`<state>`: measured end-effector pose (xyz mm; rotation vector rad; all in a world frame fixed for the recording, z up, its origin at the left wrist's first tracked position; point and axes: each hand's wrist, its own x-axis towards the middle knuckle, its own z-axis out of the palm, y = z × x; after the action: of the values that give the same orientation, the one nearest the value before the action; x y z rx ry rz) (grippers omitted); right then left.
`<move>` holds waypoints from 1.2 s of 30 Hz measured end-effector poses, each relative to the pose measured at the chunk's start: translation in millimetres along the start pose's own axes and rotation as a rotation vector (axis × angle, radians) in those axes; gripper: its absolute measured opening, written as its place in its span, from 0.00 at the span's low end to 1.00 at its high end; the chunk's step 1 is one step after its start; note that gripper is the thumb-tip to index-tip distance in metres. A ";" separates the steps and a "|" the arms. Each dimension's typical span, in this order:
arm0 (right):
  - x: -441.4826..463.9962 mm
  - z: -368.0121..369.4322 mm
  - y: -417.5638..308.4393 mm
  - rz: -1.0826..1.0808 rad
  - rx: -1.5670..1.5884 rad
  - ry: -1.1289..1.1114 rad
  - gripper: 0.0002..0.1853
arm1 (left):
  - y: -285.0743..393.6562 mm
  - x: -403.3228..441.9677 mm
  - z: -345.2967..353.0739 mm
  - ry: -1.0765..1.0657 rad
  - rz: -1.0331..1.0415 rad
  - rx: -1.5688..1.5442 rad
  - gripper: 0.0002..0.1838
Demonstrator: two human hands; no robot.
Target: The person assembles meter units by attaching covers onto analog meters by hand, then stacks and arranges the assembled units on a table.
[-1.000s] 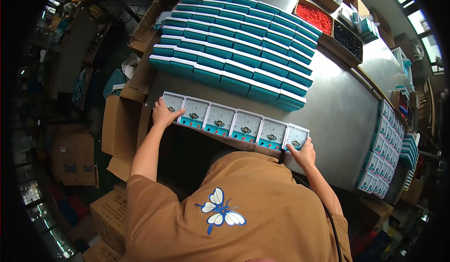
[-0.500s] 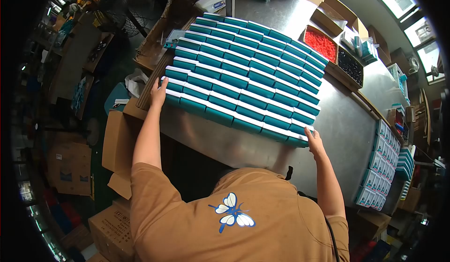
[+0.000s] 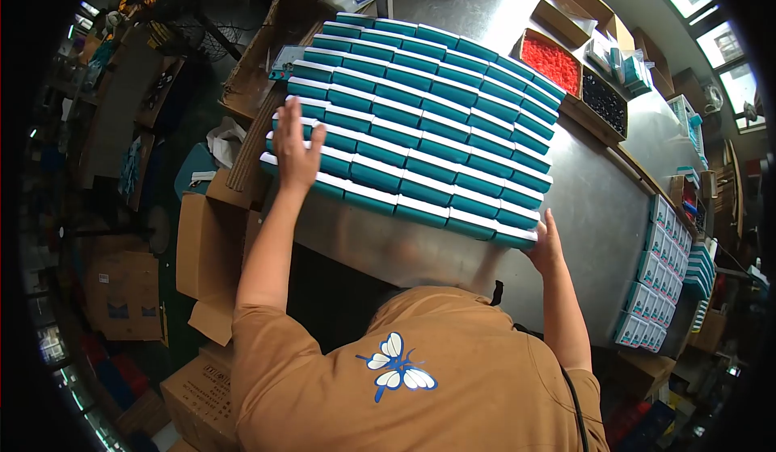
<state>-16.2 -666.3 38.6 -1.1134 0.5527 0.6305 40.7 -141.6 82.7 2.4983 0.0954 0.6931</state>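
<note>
Rows of teal boxes with white top edges [image 3: 420,141] stand packed together in a slanted block on the metal table. My left hand [image 3: 297,149], fingers stretched and flat, is over the left end of the nearer rows. Its palm hides parts of several boxes; whether it presses on them I cannot tell. At the right end of the front row, my right hand [image 3: 548,244] rests against the last box with its fingers extended. Neither hand grasps a box.
Bare metal tabletop [image 3: 594,201] lies right of the block. Beyond it are a box of red pieces [image 3: 551,63] and a box of black pieces [image 3: 603,111]. Clear-topped packs [image 3: 649,282] are stacked far right. An open carton [image 3: 202,242] stands below left.
My left hand has moved from the block's left edge inward over the boxes, its fingers now flat. The right hand has shifted slightly lower at the right corner. The block sits slightly further left in view.
</note>
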 end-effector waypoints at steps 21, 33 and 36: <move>-64.8 -61.9 72.4 -0.083 -0.049 0.498 0.34 | 86.2 6.6 120.1 -0.368 0.347 0.184 0.41; -44.3 26.5 61.1 0.077 0.536 0.074 0.42 | 315.1 84.7 246.5 -0.822 0.734 0.132 0.29; -25.7 29.4 67.3 0.099 0.529 0.180 0.38 | 335.8 93.0 270.3 -0.914 0.785 0.299 0.33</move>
<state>-79.0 -623.0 23.4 -0.6476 0.8760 0.4327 230.6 -539.0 104.6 2.8559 -1.2229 -0.2911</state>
